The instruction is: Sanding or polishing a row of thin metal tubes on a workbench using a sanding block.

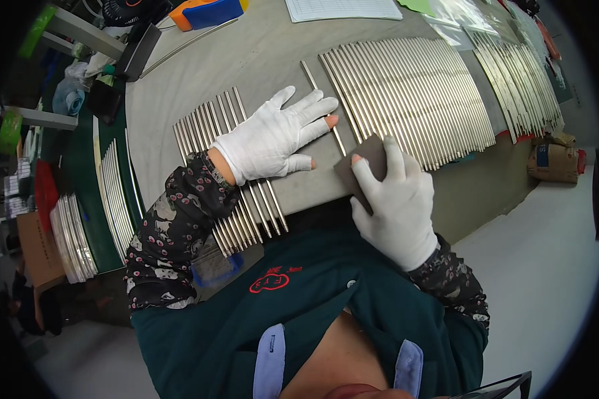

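In the head view, my left hand (279,136), white-gloved, lies palm down with fingers spread, clasping nothing, reaching across a lone metal rod (309,74) on the grey surface (266,56); whether it presses, I can't quite tell; my right hand (398,206) is partly closed, gripping a grey-brown pad (374,155) by the rod's near end; the rod lies between a left-hand row (192,133) and a wider right-hand row (409,100) of rods.

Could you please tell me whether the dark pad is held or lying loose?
Held: the dark pad sits within the right hand's gloved grasp.
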`<action>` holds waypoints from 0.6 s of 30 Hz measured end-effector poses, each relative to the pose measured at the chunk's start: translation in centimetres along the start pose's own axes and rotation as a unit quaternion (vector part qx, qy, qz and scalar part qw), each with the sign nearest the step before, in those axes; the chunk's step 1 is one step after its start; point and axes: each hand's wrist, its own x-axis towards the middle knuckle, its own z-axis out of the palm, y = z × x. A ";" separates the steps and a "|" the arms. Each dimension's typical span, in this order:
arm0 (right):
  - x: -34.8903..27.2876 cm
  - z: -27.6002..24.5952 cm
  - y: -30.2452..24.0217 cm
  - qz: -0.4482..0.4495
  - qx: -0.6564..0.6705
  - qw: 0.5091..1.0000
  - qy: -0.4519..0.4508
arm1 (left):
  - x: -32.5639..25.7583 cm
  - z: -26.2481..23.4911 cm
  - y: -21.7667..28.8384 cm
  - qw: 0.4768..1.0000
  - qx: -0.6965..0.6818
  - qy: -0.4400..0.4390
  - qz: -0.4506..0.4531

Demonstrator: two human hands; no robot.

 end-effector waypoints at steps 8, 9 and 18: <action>2.6 0.3 -0.5 0.013 -0.023 0.999 0.021 | 0.2 -0.5 0.2 1.000 0.000 -0.003 0.010; 2.2 0.4 -0.4 0.011 -0.014 1.000 0.010 | 0.2 -0.2 0.0 1.000 0.000 0.001 0.009; -4.3 -2.3 0.8 0.034 0.039 0.999 0.012 | -0.5 -0.8 0.4 1.000 0.011 0.007 0.004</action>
